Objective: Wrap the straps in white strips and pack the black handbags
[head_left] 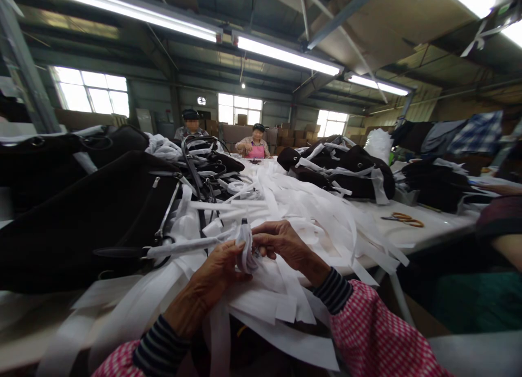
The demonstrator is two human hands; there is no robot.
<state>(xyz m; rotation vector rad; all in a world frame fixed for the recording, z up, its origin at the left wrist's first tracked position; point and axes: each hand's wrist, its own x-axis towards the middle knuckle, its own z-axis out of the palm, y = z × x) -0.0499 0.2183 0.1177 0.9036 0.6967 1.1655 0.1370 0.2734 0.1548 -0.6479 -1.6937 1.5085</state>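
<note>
My left hand [218,271] and my right hand [281,243] meet at the middle of the view over a heap of white paper strips [285,214]. Both pinch a white paper wrapping [244,246] wound round a dark bag strap whose tip pokes out on top. The wrapped strap runs left to a large black handbag [89,219] lying on the table. My sleeves are pink check with striped cuffs.
More black bags with paper-wrapped straps [338,167] are piled at the back right and back left [69,143]. Orange-handled scissors [403,219] lie on the white table [432,224]. Two people sit at the far end. Another person's arm [503,224] shows at the right edge.
</note>
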